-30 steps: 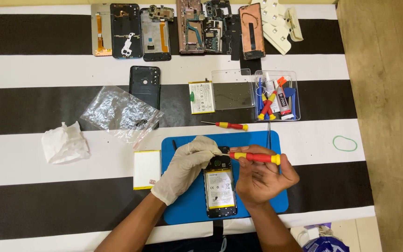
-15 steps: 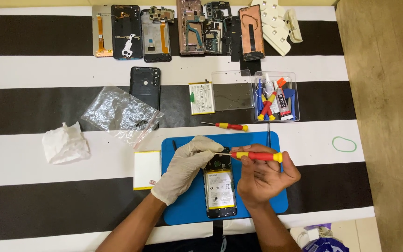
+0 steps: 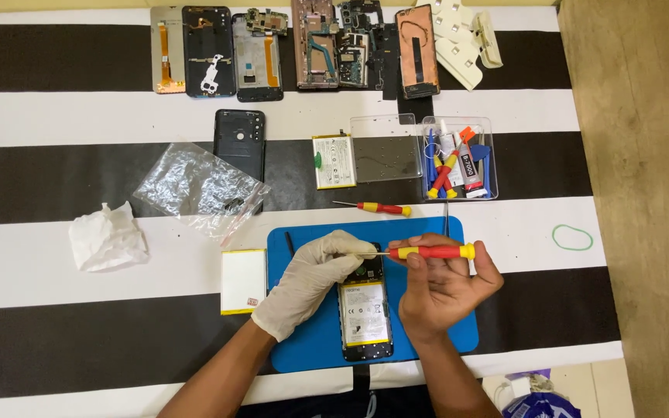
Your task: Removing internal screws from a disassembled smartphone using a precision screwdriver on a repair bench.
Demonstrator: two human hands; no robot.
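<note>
Hands work over an opened black phone with its battery exposed [image 3: 365, 311], lying on a blue rubber mat [image 3: 303, 348]. White-gloved left hand [image 3: 315, 271] rests curled on the phone's top, seemingly steadying it. Bare right hand [image 3: 443, 288] is closed around a red-and-yellow screwdriver [image 3: 427, 251], held level.

On a blue mat [image 3: 303, 348] lies an opened phone [image 3: 365, 310]. The gloved left hand [image 3: 315, 271] rests its fingers on the phone's top end, while the bare right hand [image 3: 443, 286] holds a red-and-yellow screwdriver [image 3: 427, 251] level, tip near the gloved fingertips.
</note>
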